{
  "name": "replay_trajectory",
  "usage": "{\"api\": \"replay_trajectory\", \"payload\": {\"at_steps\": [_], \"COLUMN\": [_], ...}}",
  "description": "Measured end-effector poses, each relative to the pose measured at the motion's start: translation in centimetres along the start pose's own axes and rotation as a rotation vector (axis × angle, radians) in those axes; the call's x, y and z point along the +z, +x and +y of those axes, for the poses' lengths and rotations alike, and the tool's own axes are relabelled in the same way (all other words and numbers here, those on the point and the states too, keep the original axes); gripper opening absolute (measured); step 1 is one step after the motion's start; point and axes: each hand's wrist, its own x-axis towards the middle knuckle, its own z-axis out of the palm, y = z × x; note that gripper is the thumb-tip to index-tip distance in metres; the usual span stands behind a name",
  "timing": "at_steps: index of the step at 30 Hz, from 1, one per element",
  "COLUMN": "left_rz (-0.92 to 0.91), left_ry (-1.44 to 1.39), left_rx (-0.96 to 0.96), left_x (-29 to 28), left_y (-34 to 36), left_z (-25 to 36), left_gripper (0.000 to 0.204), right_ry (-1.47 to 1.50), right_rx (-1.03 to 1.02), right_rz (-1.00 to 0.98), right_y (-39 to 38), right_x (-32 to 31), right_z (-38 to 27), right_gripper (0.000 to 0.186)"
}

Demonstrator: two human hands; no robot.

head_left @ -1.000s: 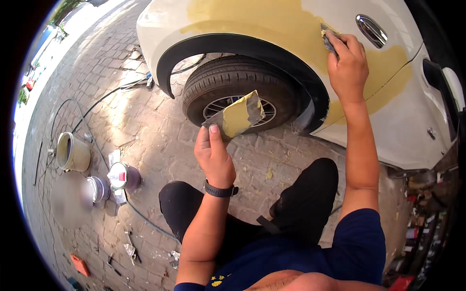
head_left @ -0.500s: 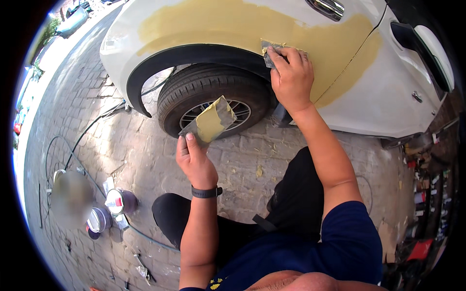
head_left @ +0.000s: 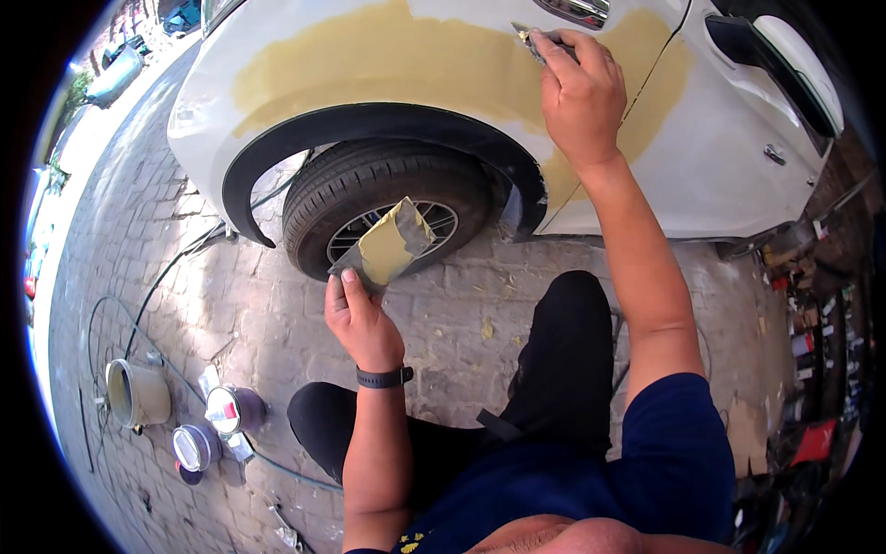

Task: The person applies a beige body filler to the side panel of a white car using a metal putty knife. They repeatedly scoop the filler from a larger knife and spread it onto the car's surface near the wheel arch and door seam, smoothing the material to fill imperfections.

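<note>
Yellow body filler (head_left: 406, 65) covers a wide patch of the white car's fender (head_left: 205, 115) and runs onto its door (head_left: 697, 185). My right hand (head_left: 583, 97) pinches a putty spreader (head_left: 543, 44), held against the panel just below the chrome fender trim (head_left: 583, 11). In my left hand (head_left: 362, 319) is a flat grey plate (head_left: 415, 222) loaded with yellow filler, tilted up in front of the wheel (head_left: 388, 203). Thumb and fingers grip its lower end. Part of the right hand's spreader is hidden behind the fingers.
Left on the paving (head_left: 443, 355) stand a pale bucket (head_left: 138, 392) and two paint cans (head_left: 235, 409) (head_left: 196, 448). A thin hose (head_left: 286, 466) trails beside them. Shelves with assorted items (head_left: 817, 369) line the right. The door mirror (head_left: 798, 74) juts out at upper right.
My right hand has moved up the panel with its spreader, from near the wheel arch toward the chrome trim. The left hand still holds the plate. The view has shifted slightly.
</note>
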Motion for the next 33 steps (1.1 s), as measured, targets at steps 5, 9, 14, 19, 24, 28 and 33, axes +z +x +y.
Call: {"api": "replay_trajectory", "payload": {"at_steps": [5, 9, 14, 19, 24, 28, 33], "left_rz": [0.006, 0.026, 0.033, 0.004, 0.021, -0.012, -0.011], "left_ry": [0.01, 0.019, 0.007, 0.018, 0.001, 0.013, 0.006], "left_rx": [-0.03, -0.03, -0.024, -0.028, -0.021, -0.02, -0.015], "left_x": [0.2, 0.8, 1.1, 0.5, 0.8, 0.3, -0.4], "left_y": [0.3, 0.4, 0.4, 0.4, 0.3, 0.2, 0.2], "left_z": [-0.7, -0.6, -0.8, -1.1, -0.9, -0.7, -0.8], "left_gripper": [0.027, 0.026, 0.028, 0.027, 0.026, 0.025, 0.025], "right_ry": [0.087, 0.091, 0.114, 0.114, 0.132, 0.139, 0.149], "right_rx": [0.033, 0.02, 0.063, 0.099, 0.144, 0.182, 0.18], "right_rz": [-0.119, -0.097, -0.111, -0.124, -0.151, -0.183, -0.185], "right_y": [-1.0, -2.5, -3.4, -5.4, -7.5, -9.2, -10.3], "right_x": [1.1, 1.5, 1.0, 1.0, 0.7, 0.5, -0.2], "right_z": [0.0, -0.9, -2.2, -3.6, -5.1, -6.2, -7.0], "right_gripper": [0.037, 0.032, 0.031, 0.03, 0.031, 0.032, 0.031]}}
